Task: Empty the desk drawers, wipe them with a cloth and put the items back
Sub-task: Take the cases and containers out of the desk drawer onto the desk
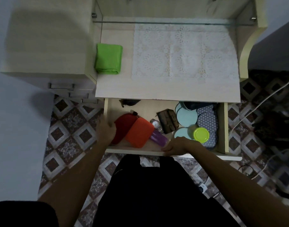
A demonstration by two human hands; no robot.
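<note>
The desk drawer [221,126] stands pulled out below the desktop. Inside lie a red pouch [124,126], an orange case [139,132], a purple bottle [158,139], a wristwatch [156,124], a brown wallet [167,120], light-blue round coasters [186,115], a jar with a lime-green lid [201,134] and a patterned blue box [207,122]. My left hand [106,130] grips the drawer's left front corner. My right hand [176,146] grips the drawer's front edge near the purple bottle. A folded green cloth [108,58] lies on the desktop at the left.
A white lace mat [183,51] covers the desktop [156,89] under a glass shelf [165,22]. A side cabinet with handled drawers [61,86] stands at the left. Cables [258,102] run over the patterned tile floor [70,128] at the right.
</note>
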